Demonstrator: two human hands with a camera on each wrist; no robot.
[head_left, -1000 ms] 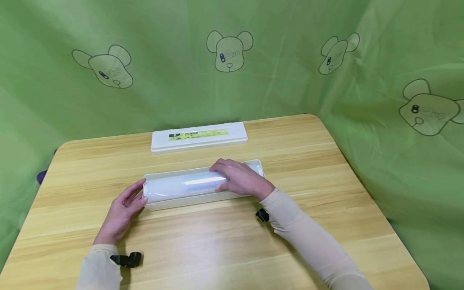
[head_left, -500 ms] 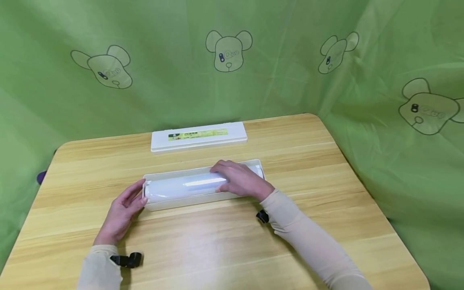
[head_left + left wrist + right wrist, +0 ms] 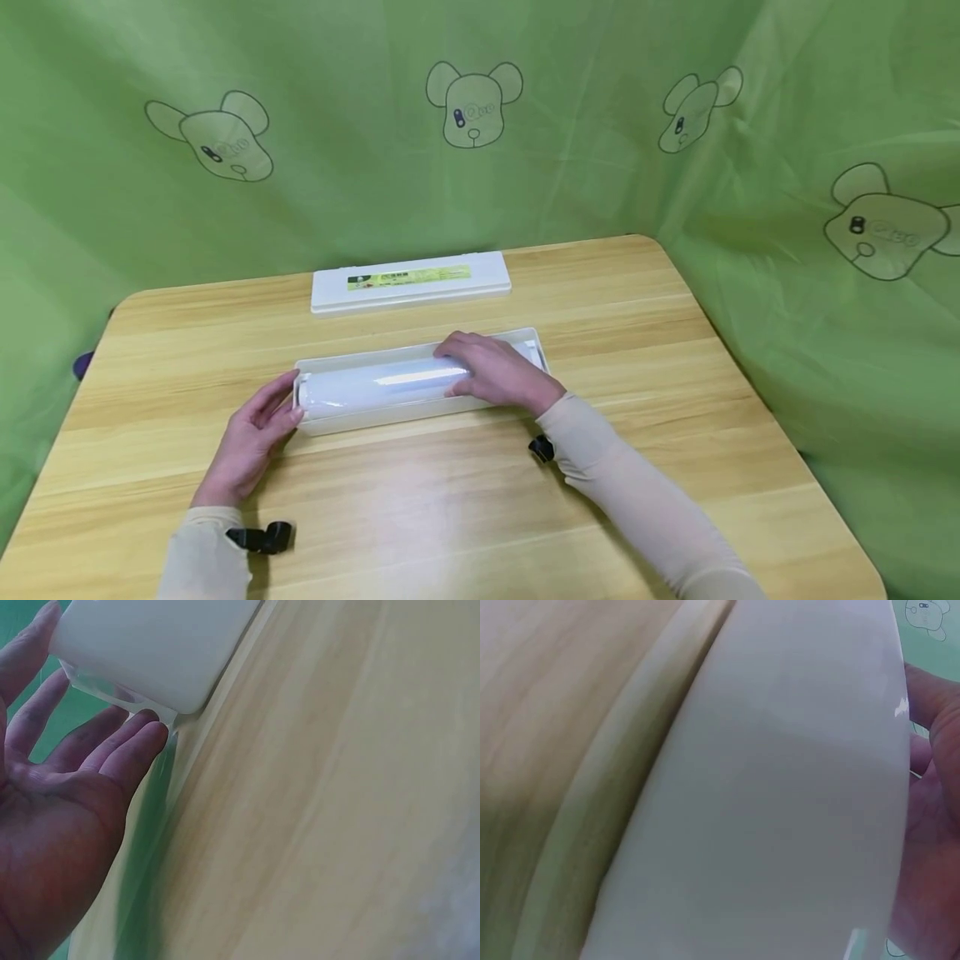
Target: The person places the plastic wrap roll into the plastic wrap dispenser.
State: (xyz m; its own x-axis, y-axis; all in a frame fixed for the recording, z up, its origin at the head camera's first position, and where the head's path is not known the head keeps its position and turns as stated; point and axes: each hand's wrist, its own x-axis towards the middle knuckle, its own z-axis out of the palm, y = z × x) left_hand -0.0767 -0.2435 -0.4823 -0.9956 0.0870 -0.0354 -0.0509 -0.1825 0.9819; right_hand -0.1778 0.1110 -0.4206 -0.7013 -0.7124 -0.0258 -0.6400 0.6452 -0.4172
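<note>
We see our left hand [image 3: 251, 440] gripping the white box [image 3: 397, 416] end, our right hand [image 3: 495, 372] holding, partly hiding the film roll [image 3: 367, 388], labelled lid [image 3: 411, 292] along the tabletop [image 3: 420, 517]'s far edge, green curtain [image 3: 337, 196] behind.

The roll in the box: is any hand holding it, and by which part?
Yes: the right hand grips the roll from above, right of its middle.

Mid-frame, a glossy roll [image 3: 352, 389] is shining inside a smooth plastic-looking box [image 3: 390, 417]; below, wood-grained tabletop [image 3: 420, 508] is gleaming softly.
</note>
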